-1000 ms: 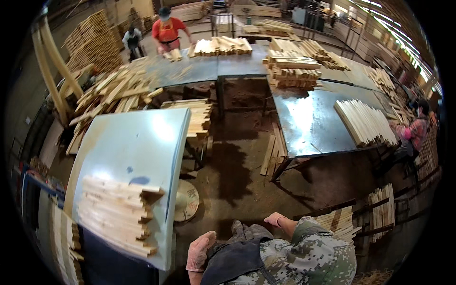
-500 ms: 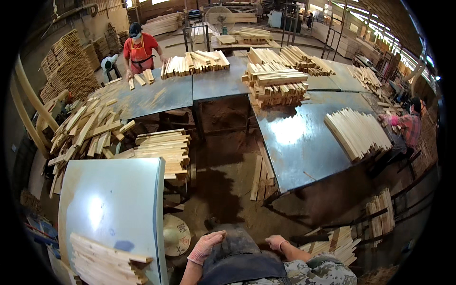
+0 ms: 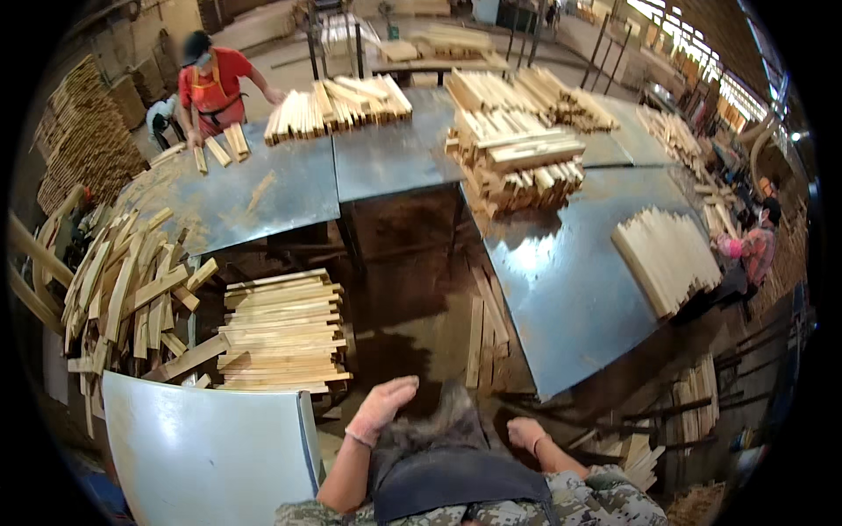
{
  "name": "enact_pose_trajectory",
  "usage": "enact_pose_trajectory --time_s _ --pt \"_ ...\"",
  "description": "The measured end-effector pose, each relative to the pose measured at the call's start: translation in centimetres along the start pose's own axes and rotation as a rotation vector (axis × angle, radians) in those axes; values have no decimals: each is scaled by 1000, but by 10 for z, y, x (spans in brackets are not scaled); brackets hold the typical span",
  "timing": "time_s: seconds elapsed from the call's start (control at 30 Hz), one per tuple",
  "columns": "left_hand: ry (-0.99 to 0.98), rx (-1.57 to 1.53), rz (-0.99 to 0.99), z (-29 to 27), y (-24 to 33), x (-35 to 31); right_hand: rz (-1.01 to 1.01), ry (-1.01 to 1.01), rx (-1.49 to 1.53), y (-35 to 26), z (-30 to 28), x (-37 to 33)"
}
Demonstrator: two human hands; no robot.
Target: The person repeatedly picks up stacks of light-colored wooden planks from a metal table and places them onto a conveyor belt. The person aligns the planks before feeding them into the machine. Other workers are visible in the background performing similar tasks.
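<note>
Straight down to just past six o'clock: see the left hand (image 3: 383, 408), gloved, unclenched, fingers stretched out together, raised before the dark apron (image 3: 456, 486). Across to five: find the right hand (image 3: 526, 433), fingers seemingly curled, cannot tell how tightly. Out at eight, nearest the left hand, spot the stack of wooden strips (image 3: 281, 337), laid side by side, ends uneven, just beyond the pale worktop (image 3: 210, 451). On to nine: meet the loose pile (image 3: 132, 289), jumbled every which way. Round to three: catch the grey worktop (image 3: 561, 302), bearing a close-set row of strips (image 3: 667, 263). Up at one, see a taller stack (image 3: 517, 158). At ten, pick out a co-worker (image 3: 215, 92) in red, beside short strips (image 3: 219, 151).
</note>
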State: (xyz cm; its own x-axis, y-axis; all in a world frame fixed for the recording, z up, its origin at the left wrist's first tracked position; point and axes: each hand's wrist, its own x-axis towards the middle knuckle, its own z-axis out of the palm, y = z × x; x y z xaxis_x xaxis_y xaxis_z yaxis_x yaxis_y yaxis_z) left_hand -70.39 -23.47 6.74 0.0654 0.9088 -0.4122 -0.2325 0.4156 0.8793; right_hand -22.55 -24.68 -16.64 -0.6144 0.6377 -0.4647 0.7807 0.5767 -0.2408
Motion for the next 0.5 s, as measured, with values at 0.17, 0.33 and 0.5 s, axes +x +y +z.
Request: enact_pose_trajectory --time_s 0.17,0.33,0.5 --pt "-69 42 -139 -16 46 78 756 -108 1248 -40 -80 48" --pt "-31 14 -204 -34 45 166 92 -129 282 15 -59 114" --pt "74 118 -318 -63 98 259 195 -271 317 85 -105 245"
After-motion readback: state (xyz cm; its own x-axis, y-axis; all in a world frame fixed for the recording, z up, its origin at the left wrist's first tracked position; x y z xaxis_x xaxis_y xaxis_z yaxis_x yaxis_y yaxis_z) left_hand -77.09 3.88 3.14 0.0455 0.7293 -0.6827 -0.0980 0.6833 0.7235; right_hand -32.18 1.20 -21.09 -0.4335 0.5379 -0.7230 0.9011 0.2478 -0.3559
